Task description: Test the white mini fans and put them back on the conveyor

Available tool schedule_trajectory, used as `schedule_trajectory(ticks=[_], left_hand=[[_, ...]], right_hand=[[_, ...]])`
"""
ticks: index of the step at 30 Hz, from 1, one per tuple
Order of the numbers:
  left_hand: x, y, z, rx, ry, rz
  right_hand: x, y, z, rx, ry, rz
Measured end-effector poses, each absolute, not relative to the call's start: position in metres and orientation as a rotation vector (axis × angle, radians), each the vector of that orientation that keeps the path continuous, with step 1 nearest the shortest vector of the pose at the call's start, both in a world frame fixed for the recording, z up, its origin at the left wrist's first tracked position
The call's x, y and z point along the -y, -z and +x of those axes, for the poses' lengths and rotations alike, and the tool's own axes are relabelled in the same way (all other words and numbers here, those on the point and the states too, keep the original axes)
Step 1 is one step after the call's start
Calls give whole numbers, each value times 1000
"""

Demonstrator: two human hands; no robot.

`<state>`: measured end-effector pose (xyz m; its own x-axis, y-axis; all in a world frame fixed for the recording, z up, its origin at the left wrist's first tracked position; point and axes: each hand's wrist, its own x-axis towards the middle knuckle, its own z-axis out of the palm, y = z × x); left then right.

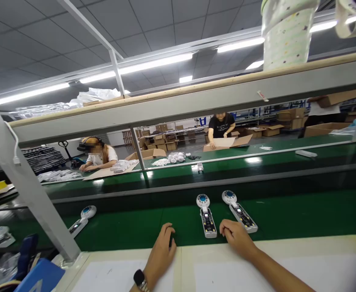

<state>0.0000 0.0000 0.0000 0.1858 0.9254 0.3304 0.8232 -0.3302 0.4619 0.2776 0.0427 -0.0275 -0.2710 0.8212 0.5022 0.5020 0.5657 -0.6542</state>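
**Two blue-headed gadgets lying on the belt, both hands empty**

Two white handheld gadgets (206,215) are lying side by side on a green conveyor belt (287,215), with a third gadget (82,217) sitting off to the left. The left hand (161,255) is resting just left of the pair, fingers loosely curled and grabbing nothing. The right hand (237,239) is sitting right beside them, fingertips (224,229) relaxed, also holding nothing. Across the line, a seated person (99,156) and a standing person (223,127) are working over cardboard.

The printed roll (287,34) is cut off by the top edge, the blue box (39,278) by the bottom edge, and the device panels (207,222) are too small to read.
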Motion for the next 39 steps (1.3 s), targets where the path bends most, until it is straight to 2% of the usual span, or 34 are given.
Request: schedule_trajectory(ticks=[20, 39], left_hand=[[-4, 9, -5, -1671, -868, 2293], [1, -7, 2, -1586, -896, 2178]], right_hand=[[-35, 19, 275, 2014, -488, -1041], [-36, 16, 274, 1873, -444, -1159]])
